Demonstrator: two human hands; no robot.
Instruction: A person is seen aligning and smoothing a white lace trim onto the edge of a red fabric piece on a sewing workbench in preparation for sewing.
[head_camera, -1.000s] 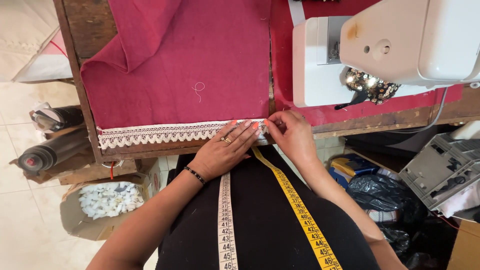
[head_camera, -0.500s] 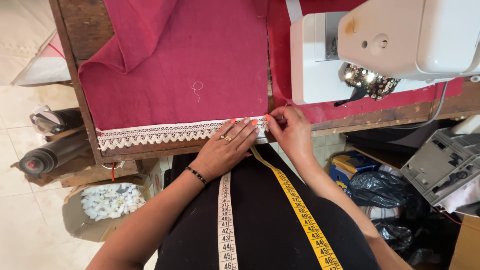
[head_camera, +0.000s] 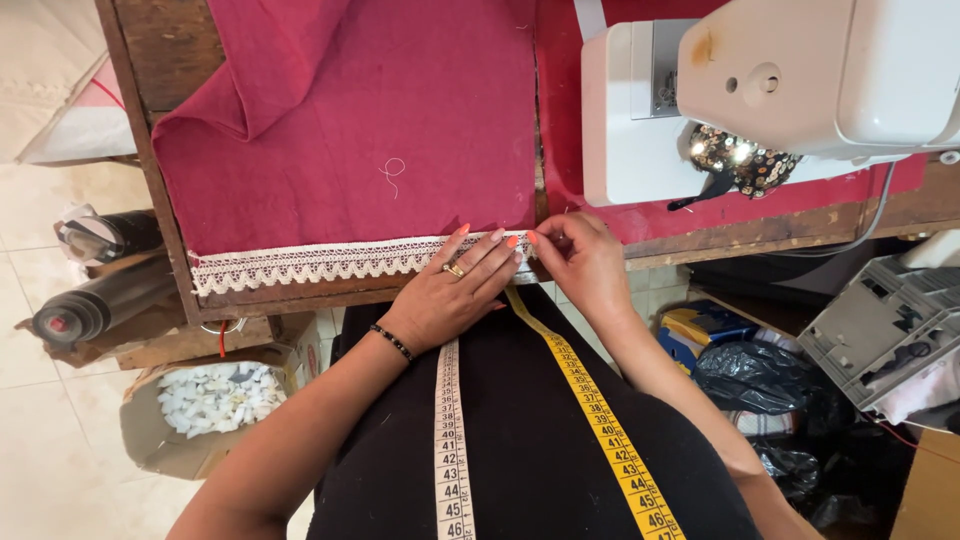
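Observation:
A dark pink cloth lies on the wooden table, with a white lace trim along its near edge. My left hand rests flat on the right end of the trim, fingers spread, a ring and a dark bead bracelet on it. My right hand pinches the trim's end at the cloth's near right corner. A tape measure, yellow on one strand and white on the other, hangs down over my black top.
A white sewing machine stands at the right on red cloth. A box of white scraps sits on the floor at left, with dark fabric rolls beside it. Black bags and a grey device lie at right.
Both hands stay at the trim's right end. The view has shifted slightly; the fingers have adjusted only a little.

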